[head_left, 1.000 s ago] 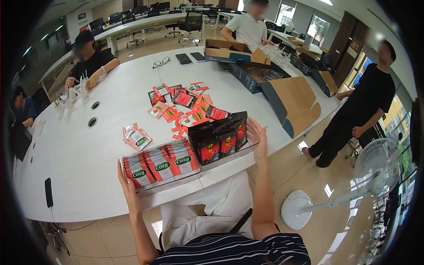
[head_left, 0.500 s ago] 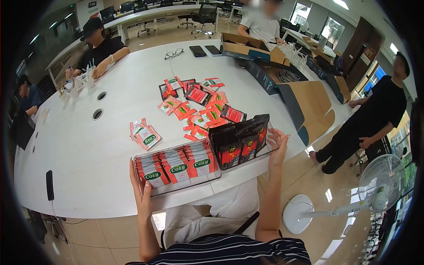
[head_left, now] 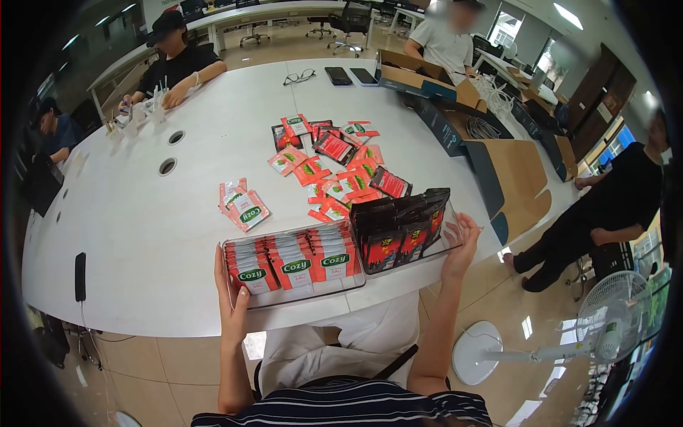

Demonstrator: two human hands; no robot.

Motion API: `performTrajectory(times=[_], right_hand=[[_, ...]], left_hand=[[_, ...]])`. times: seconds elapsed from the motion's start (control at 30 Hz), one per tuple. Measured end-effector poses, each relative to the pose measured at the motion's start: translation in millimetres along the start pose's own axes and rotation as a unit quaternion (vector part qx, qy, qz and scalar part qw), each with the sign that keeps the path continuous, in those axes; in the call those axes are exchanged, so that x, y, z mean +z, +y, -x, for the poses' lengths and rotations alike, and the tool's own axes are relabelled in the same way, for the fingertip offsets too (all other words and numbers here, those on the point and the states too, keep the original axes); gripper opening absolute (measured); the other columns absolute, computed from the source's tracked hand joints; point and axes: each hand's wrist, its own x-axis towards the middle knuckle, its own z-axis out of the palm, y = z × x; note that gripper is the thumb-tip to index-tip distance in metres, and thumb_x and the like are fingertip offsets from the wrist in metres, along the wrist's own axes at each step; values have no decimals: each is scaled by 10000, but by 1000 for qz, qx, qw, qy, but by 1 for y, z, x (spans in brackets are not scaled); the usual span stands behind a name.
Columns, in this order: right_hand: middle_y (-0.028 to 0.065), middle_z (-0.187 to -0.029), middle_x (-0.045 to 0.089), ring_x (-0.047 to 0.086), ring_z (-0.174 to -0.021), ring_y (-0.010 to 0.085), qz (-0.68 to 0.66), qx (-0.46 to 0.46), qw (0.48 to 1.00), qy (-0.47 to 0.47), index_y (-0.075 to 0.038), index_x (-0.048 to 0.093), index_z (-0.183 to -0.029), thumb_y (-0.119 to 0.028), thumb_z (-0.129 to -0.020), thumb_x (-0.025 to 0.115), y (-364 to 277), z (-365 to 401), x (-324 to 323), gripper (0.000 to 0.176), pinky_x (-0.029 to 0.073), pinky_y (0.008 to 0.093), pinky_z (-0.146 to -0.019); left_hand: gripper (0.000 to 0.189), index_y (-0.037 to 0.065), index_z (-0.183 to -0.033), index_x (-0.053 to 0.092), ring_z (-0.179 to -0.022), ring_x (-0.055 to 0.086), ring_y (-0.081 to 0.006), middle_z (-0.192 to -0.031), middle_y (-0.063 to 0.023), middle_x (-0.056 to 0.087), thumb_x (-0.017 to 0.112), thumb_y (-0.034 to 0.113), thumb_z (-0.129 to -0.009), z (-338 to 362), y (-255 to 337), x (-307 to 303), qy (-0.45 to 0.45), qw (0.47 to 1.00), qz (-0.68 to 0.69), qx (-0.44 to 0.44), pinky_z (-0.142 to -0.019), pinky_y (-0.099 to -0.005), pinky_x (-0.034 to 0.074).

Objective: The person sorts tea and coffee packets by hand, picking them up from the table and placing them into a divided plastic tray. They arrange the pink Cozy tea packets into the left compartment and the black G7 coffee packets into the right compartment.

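Left hand (head_left: 231,299), right hand (head_left: 459,245): fingers flat, close together, pressed on both ends of tray (head_left: 306,297) at table (head_left: 142,235) edge. Between fingers, packets (head_left: 295,260) fill tray; loose packets (head_left: 331,160) beyond fingers, not yet sorted.

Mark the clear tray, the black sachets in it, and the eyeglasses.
clear tray (head_left: 306,294), head view, front rim.
black sachets (head_left: 388,249), head view, front packet's face.
eyeglasses (head_left: 299,76), head view, lens frame.

both forearms reach forward, left hand (head_left: 231,295) and right hand (head_left: 461,245) flat, fingers (head_left: 219,265) extended, palms facing inward.
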Motion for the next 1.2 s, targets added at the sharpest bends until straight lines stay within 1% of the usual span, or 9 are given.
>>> performTrajectory(times=[0.2,0.33,0.47,0.57,0.63,0.7,0.8,1.0,1.2], right_hand=[[101,-1222,544,513,-1052,190,7,-7,1000,-15,-59,512,-1168,-467,-993,245,10,-4,-11,518,382,334,-914],[108,-1269,506,490,-1085,205,-29,-8,1000,3,-64,467,-1240,-484,-989,241,9,-5,-9,539,383,353,-925],[113,-1269,508,488,-1086,216,-29,17,999,8,-57,438,-1279,-495,-987,235,7,-3,-7,564,380,365,-928],[111,-1233,529,489,-1055,207,-4,20,999,29,-56,433,-1270,-482,-993,196,-3,0,-1,560,382,343,-903],[113,-1231,531,490,-1055,207,-6,22,999,27,-56,433,-1270,-478,-994,200,-2,-1,-2,555,377,347,-904],[114,-1225,535,493,-1052,205,-5,22,999,27,-54,434,-1268,-471,-995,207,-1,0,-4,548,373,352,-904],[112,-1211,546,500,-1042,199,-2,21,999,26,-53,441,-1260,-457,-998,220,1,-2,-5,530,369,358,-906],[123,-1227,546,498,-1062,204,3,23,1000,12,-49,449,-1275,-456,-1000,225,5,-4,-9,540,354,358,-938],[126,-1202,561,510,-1032,188,-6,25,1000,10,-43,459,-1259,-446,-1001,243,5,-3,-8,524,365,341,-917]], left_hand=[[835,20,-1465,86,-1376,204,-265,-1499,-174,161,569,172,-801,0,-6,-3,-5,1000,10,-10,-1112,-384,155],[755,23,-1467,68,-1386,177,-270,-1505,-172,146,465,321,-897,1,1,-9,-18,999,-22,-19,-1114,-398,147],[637,82,-1442,253,-1326,325,-284,-1436,-149,344,364,468,-948,-17,0,-29,0,999,23,-38,-1080,-413,241],[529,75,-1362,400,-1253,434,-256,-1341,-134,475,399,416,-957,-57,20,-50,-39,994,-63,-84,-1042,-415,303],[467,61,-1307,458,-1217,475,-237,-1315,-133,502,473,355,-944,-92,4,-69,-109,982,-151,-32,-1004,-399,352],[482,45,-1294,468,-1206,481,-258,-1278,-149,526,563,307,-901,-119,7,-68,-121,945,-297,-58,-977,-394,384],[604,49,-1294,473,-1190,484,-290,-1252,-169,531,662,362,-813,-156,-40,-72,-113,900,-421,20,-964,-397,402],[816,87,-1288,493,-1125,501,-324,-1279,-218,478,816,406,-610,-174,-71,-58,-57,877,-477,13,-943,-396,424],[778,65,-1232,527,-1046,549,-283,-1132,-235,564,861,276,-562,-167,-55,-60,-69,911,-404,-52,-847,-380,472]])
